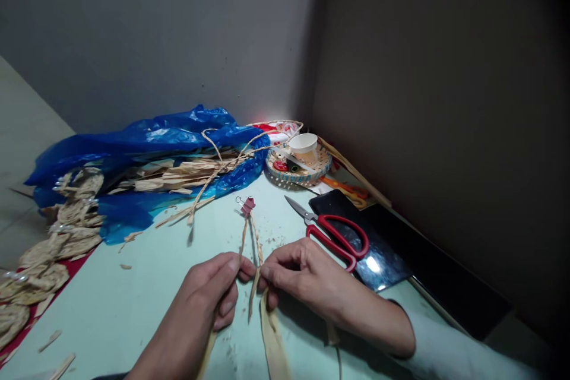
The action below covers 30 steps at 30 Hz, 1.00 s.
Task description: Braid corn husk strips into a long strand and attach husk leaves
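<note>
Two bare hands meet low over a pale green counter point(146, 273). The left hand point(209, 291) is curled nearly closed, thumb and fingertips pinching thin tan straw strips point(255, 285). The right hand point(303, 276) is likewise almost closed, its thumb and forefinger nipping the same strips just beside the left fingertips. The strips are flat, dry and papery; they run away from the hands to a small pink binder clip point(246, 205) that clamps their far ends, and wider loose ends trail back below the hands. Just beyond the right hand lie scissors point(332, 231) with red loop handles and steel blades, partly on a glossy black sheet point(378, 255). Farther off sits a round woven tray point(299, 171) holding a white paper cup point(303, 143). Beyond the left hand, a crinkled blue plastic bag point(142, 148) spills a bundle of dried straw point(178, 175). Far to that hand's left are stacked coiled braids of straw point(57, 243), rough and matted.
</note>
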Motion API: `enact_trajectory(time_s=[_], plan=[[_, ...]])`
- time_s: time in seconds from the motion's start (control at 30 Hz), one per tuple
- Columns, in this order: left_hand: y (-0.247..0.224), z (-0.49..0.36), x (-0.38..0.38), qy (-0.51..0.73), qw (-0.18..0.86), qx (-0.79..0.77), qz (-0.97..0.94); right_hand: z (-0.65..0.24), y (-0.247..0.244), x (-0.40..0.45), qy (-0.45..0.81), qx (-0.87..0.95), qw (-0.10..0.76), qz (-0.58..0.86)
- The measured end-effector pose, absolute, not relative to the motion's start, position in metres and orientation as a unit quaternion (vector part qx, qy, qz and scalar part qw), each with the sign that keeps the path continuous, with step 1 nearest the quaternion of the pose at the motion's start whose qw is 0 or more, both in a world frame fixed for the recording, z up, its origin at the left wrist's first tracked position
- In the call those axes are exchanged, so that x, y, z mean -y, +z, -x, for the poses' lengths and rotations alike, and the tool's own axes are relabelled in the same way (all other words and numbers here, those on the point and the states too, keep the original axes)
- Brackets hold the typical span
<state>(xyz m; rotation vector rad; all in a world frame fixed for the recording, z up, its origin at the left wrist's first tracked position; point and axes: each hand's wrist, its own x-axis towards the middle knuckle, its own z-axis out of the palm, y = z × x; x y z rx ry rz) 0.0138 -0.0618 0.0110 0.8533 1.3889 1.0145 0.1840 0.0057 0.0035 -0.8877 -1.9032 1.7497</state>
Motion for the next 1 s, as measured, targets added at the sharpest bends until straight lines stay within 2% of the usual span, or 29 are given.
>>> enact_trajectory(time_s=[0.2,0.5,0.7,1.0], plan=[[0.014,-0.016,0.061,0.435,0.553,-0.617,-0.354,-0.185,0.009,-0.007,0.685,0.633,0.204,0.297],[0.032,-0.022,0.068,0.395,0.455,-0.673,-0.428,-0.185,0.012,-0.004,0.630,0.684,0.206,0.304],[0.032,-0.027,0.072,0.432,0.566,-0.632,-0.306,-0.184,0.013,-0.003,0.588,0.713,0.199,0.325],[0.020,-0.032,0.072,0.444,0.559,-0.610,-0.345,-0.185,0.009,-0.003,0.571,0.730,0.198,0.321]])
